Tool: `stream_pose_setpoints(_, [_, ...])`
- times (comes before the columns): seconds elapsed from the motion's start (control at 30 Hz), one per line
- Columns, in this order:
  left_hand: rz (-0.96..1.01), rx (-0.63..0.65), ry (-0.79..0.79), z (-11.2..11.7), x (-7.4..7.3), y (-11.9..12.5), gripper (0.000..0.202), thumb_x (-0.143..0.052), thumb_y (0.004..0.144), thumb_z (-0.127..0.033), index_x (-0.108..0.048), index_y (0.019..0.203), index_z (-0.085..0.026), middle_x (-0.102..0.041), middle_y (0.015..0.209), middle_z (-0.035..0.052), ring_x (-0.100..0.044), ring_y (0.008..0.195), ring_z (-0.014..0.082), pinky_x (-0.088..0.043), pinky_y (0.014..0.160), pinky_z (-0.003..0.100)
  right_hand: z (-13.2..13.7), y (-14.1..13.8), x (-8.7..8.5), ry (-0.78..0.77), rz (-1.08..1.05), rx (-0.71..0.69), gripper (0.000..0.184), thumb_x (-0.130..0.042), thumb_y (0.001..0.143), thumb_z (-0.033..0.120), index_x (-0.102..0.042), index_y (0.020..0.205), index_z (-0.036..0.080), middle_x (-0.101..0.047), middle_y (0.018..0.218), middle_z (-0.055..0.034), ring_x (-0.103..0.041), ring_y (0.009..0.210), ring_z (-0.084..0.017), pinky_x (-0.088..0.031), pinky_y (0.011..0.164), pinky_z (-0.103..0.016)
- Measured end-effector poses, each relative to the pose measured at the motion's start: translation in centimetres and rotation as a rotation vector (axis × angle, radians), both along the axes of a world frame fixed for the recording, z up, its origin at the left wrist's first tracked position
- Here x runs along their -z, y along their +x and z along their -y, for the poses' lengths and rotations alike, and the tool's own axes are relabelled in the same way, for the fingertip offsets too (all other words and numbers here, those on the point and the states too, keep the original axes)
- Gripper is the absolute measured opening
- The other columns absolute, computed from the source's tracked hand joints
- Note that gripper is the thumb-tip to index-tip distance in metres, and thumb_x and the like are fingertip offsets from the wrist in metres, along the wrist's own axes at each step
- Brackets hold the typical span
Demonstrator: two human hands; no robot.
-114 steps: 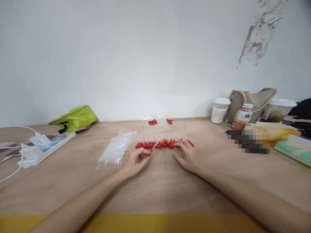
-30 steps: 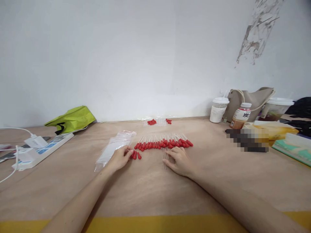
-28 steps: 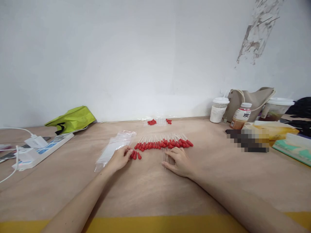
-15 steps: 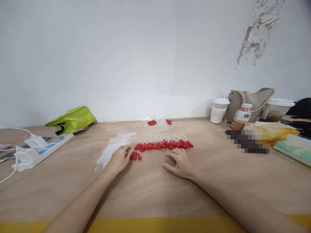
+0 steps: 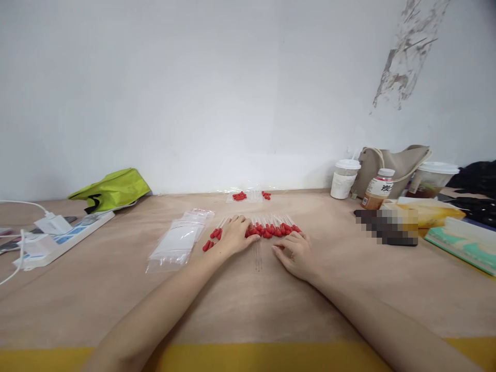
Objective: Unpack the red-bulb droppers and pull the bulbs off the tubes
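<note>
A row of droppers with red rubber bulbs [image 5: 267,231] and clear thin tubes lies across the table, tubes pointing to the wall. My left hand [image 5: 234,233] reaches over the left part of the row, fingers and thumb apart around some bulbs and hiding several of them. By the row's right end rests my right hand [image 5: 296,253], fingers loosely bent, thumb apart, nothing visible in it. Between the hands lie a few clear thin tubes [image 5: 258,258] without visible bulbs. Two loose red bulbs [image 5: 207,246] sit left of my left hand.
Clear zip bags [image 5: 176,243] lie left of the row. Toward the wall is a plastic bag with red bulbs [image 5: 239,196]. A power strip [image 5: 73,240] and green pouch [image 5: 112,190] are at left; a cup [image 5: 344,181], bottle [image 5: 377,191] and tissue pack [image 5: 461,245] at right.
My left hand has moved right, from the loose red bulbs at the left onto the row. My right hand has shifted slightly right, away from the clear tubes.
</note>
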State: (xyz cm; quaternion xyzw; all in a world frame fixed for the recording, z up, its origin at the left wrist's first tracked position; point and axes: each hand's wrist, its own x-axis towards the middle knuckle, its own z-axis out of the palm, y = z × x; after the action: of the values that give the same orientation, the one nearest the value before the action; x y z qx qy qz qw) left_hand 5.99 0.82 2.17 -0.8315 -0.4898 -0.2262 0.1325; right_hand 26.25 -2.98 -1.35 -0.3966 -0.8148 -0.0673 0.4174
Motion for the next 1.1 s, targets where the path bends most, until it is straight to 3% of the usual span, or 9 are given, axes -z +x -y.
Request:
stream_pose_setpoints(0.2, [0.134, -0.036, -0.013, -0.9, 1.3, 0.1, 0.024, -0.05, 0.08, -0.041, -0.05, 0.076, -0.018, -0.056, 0.079, 0.0045, -0.05, 0.079, 0.0202, -0.037, 0.068, 0.032, -0.2, -0.1, 0.3, 0.025, 0.023, 0.006, 0.016, -0.049, 0.08, 0.025, -0.062, 0.072, 0.022, -0.062, 0.066, 0.0006, -0.05, 0.07, -0.013, -0.028, 0.076, -0.03])
stream_pose_setpoints(0.37, [0.384, -0.076, -0.01, 1.3, 0.7, -1.5, 0.015, -0.046, 0.083, -0.032, -0.049, 0.079, -0.018, -0.056, 0.08, 0.0032, -0.051, 0.079, 0.0179, -0.039, 0.069, 0.03, -0.2, -0.2, 0.3, 0.03, 0.029, 0.011, 0.016, -0.048, 0.08, 0.024, -0.062, 0.073, 0.022, -0.062, 0.067, -0.0002, -0.051, 0.07, -0.013, -0.029, 0.077, -0.031])
stream_pose_setpoints(0.47, [0.416, -0.042, -0.062, 3.6, 0.2, -3.3, 0.015, -0.047, 0.082, -0.032, -0.051, 0.083, -0.018, -0.057, 0.082, 0.0028, -0.052, 0.077, 0.017, -0.04, 0.067, 0.029, -0.2, -0.3, 0.2, 0.046, -0.012, 0.012, 0.016, -0.049, 0.079, 0.025, -0.062, 0.087, 0.021, -0.061, 0.081, -0.0038, -0.052, 0.079, -0.016, -0.032, 0.079, -0.033])
stream_pose_setpoints(0.6, [0.375, 0.083, -0.094, 6.0, 0.5, -5.0, 0.012, -0.049, 0.081, -0.03, -0.054, 0.08, -0.019, -0.061, 0.088, 0.004, -0.054, 0.085, 0.018, -0.04, 0.077, 0.033, 0.1, -0.6, 0.1, 0.078, -0.062, 0.061, 0.041, -0.055, 0.074, 0.034, -0.052, 0.113, 0.019, -0.048, 0.112, -0.0114, -0.047, 0.1, -0.022, -0.036, 0.083, -0.036])
stream_pose_setpoints(0.7, [0.37, 0.099, -0.092, 6.7, 1.3, -5.0, 0.011, -0.05, 0.08, -0.027, -0.055, 0.073, -0.019, -0.064, 0.087, 0.0037, -0.055, 0.084, 0.0183, -0.037, 0.08, 0.038, 0.4, -1.0, 0.1, 0.097, -0.001, 0.032, 0.05, -0.056, 0.073, 0.04, -0.049, 0.118, 0.022, -0.045, 0.118, -0.0106, -0.044, 0.104, -0.024, -0.034, 0.087, -0.04])
stream_pose_setpoints(0.87, [0.436, 0.127, -0.068, 6.6, 2.3, -4.2, 0.01, -0.055, 0.078, -0.028, -0.057, 0.073, -0.02, -0.065, 0.086, 0.0023, -0.056, 0.082, 0.0167, -0.035, 0.082, 0.037, 0.8, -1.6, 0.2, 0.119, 0.114, -0.082, 0.042, -0.056, 0.075, 0.044, -0.054, 0.113, 0.026, -0.054, 0.111, -0.0067, -0.045, 0.102, -0.022, -0.028, 0.09, -0.041])
stream_pose_setpoints(1.1, [0.409, 0.244, -0.093, 6.4, 2.4, -4.1, 0.012, -0.058, 0.077, -0.027, -0.056, 0.069, -0.02, -0.066, 0.085, 0.0003, -0.056, 0.081, 0.0154, -0.033, 0.081, 0.035, 0.5, -2.1, 0.4, 0.129, 0.152, -0.154, 0.021, -0.048, 0.084, 0.033, -0.062, 0.1, 0.027, -0.065, 0.079, -0.0003, -0.05, 0.086, -0.016, -0.02, 0.092, -0.041])
